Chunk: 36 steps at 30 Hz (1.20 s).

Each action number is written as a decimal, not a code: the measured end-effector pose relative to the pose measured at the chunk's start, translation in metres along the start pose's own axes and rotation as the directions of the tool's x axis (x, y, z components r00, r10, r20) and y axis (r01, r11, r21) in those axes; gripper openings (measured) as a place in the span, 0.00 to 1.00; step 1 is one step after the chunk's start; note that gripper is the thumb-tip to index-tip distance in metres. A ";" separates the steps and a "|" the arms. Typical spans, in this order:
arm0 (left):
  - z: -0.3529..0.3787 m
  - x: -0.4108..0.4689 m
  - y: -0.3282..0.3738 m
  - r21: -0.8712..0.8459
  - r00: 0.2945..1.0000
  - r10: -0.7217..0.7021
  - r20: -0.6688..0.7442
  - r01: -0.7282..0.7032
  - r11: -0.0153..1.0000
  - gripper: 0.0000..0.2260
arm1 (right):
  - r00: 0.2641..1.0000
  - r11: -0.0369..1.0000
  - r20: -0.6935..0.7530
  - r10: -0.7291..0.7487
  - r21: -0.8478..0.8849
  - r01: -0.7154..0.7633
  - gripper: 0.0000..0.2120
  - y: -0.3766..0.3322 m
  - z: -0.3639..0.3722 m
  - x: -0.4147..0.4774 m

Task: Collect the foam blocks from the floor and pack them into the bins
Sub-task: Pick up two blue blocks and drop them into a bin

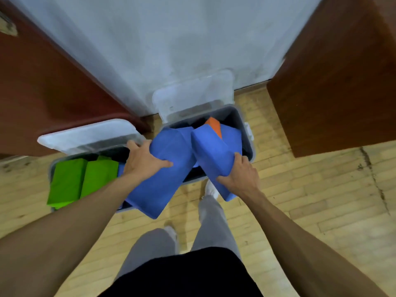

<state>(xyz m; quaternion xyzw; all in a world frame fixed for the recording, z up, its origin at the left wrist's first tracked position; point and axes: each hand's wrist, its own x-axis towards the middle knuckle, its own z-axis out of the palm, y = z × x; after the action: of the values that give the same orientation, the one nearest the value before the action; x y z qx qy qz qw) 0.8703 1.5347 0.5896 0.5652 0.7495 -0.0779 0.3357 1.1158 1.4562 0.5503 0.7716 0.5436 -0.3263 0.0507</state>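
Gripping blocks, left hand and right hand overhang bin rim

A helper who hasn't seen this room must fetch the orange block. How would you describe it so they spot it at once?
On the wooden floor against the grey wall, go to the right-hand open bin. Behind the two big blue blocks, a corner of the orange block pokes up. It is the only orange thing; its neighbours are blue.
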 end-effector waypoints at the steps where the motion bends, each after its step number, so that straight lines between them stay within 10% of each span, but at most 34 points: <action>1: 0.001 0.014 0.007 -0.030 1.000 -0.028 0.010 0.028 0.999 0.39 | 1.000 0.999 0.020 0.013 0.030 -0.014 0.38 0.002 -0.002 0.017; 5: 0.011 0.066 0.019 -0.172 0.987 -0.159 0.015 0.159 0.972 0.35 | 0.978 0.921 0.097 0.186 0.330 -0.208 0.44 0.011 -0.003 0.085; 12: 0.079 0.163 -0.016 -0.629 0.933 -0.330 0.144 0.344 0.698 0.25 | 0.871 0.425 0.349 0.346 0.769 -0.478 0.31 0.041 0.037 0.193; 19: 0.159 0.246 -0.057 -0.709 0.925 -0.339 0.173 0.356 0.609 0.22 | 0.922 0.481 0.269 0.279 0.791 -0.377 0.04 0.030 0.099 0.259; 27: 0.218 0.295 -0.069 -0.663 0.878 -0.372 0.303 0.474 0.579 0.21 | 0.964 0.684 0.076 0.253 0.691 -0.235 0.11 0.014 0.125 0.301; 36: 0.233 0.270 -0.079 -0.424 0.942 -0.280 0.182 0.332 0.842 0.40 | 0.984 0.885 0.039 0.177 0.432 -0.176 0.17 -0.007 0.127 0.306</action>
<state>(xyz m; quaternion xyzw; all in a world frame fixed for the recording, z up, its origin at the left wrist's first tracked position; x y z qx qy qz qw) 0.8595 1.6066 0.2315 0.3399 0.8075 0.0126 0.4820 1.1123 1.6511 0.2816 0.8100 0.3853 -0.4323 -0.0931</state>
